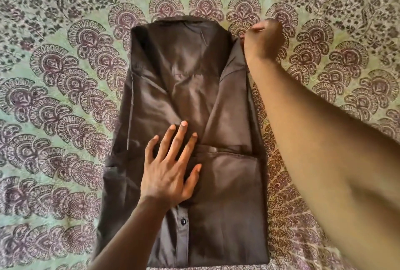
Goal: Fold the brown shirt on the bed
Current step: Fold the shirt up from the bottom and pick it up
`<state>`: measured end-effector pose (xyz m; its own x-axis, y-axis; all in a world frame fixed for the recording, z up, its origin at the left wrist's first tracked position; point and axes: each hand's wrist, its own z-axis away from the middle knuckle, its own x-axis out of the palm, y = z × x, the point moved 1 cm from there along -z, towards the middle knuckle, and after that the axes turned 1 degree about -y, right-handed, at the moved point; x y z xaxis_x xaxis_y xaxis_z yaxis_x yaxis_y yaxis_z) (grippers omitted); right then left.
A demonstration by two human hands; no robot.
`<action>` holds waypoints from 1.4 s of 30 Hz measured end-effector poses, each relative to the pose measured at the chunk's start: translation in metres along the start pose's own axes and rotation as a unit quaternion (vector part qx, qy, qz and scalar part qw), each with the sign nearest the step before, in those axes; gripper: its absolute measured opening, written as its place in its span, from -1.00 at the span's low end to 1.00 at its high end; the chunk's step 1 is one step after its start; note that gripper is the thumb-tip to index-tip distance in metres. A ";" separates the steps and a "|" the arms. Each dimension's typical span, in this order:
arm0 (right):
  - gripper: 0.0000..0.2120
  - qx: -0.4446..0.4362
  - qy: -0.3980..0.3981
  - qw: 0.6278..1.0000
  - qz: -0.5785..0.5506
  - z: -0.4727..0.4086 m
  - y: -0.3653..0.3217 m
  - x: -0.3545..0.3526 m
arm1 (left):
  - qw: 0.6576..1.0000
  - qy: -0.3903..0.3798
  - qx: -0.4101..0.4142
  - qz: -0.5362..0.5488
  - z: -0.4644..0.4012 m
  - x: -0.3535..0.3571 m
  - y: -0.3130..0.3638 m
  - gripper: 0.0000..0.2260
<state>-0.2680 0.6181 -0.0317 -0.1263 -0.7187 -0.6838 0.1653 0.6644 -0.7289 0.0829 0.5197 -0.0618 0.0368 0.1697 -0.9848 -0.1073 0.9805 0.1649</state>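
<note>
Brown shirt (194, 107) lies face down, long and narrow, in the middle of the bed (54, 74), on a green and purple paisley-print bedspread, collar end at the far side, hem end near the camera. Both sides look already folded in toward the centre: angled fabric layers cross the upper back, and the sleeve cuff (216, 149) lies across the middle. The button placket with one dark button (183, 221) shows low on the near part, so a front panel is turned over onto the back there. Left hand (171, 168) is open, flat, fingers spread, pressing down on the middle of the shirt just left of the cuff. Right hand (263, 40) is at the far right corner by the shoulder, closed up, apparently pinching the edge of the fabric there, though the fingertips are hidden behind the hand so the grip itself cannot be confirmed. Judgement on progress: roughly halfway or a bit past. Lengthwise side folds done, edges being tidied at the shoulder. Left to do: crosswise fold(s), hem end up toward collar, then smoothing. Some creases remain across the upper back.
</note>
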 end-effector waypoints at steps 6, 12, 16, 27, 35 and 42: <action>-0.61 -0.349 -0.039 0.926 0.138 0.106 0.037 -0.025 | 1.000 -0.007 -0.002 -0.006 0.000 -0.001 0.000 -0.37; -0.09 -0.332 -0.175 0.861 0.344 0.096 0.058 -0.003 | 1.000 0.008 0.000 -0.002 0.000 0.001 0.000 -0.37; -0.02 -0.306 -0.193 0.860 0.359 0.056 0.038 0.000 | 1.000 0.016 0.000 -0.001 0.001 0.002 -0.001 -0.38; 0.01 -0.308 -0.208 0.861 0.347 0.110 0.052 -0.027 | 1.000 0.004 0.000 0.023 0.004 -0.002 -0.002 -0.40; -0.53 -0.366 -0.121 0.888 0.251 0.227 0.061 -0.075 | 0.981 0.080 0.052 0.168 0.024 -0.040 -0.029 -0.53; -0.43 -0.373 -0.157 0.857 0.318 0.308 0.134 -0.120 | 0.991 -0.056 0.114 0.029 0.073 -0.022 -0.066 -0.36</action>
<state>0.0709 0.7307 -0.0364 0.0463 -0.1039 -0.9935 -0.5836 0.8044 -0.1113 0.1620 0.4588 -0.0467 0.1488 0.2244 -0.9631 0.1150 0.9634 0.2422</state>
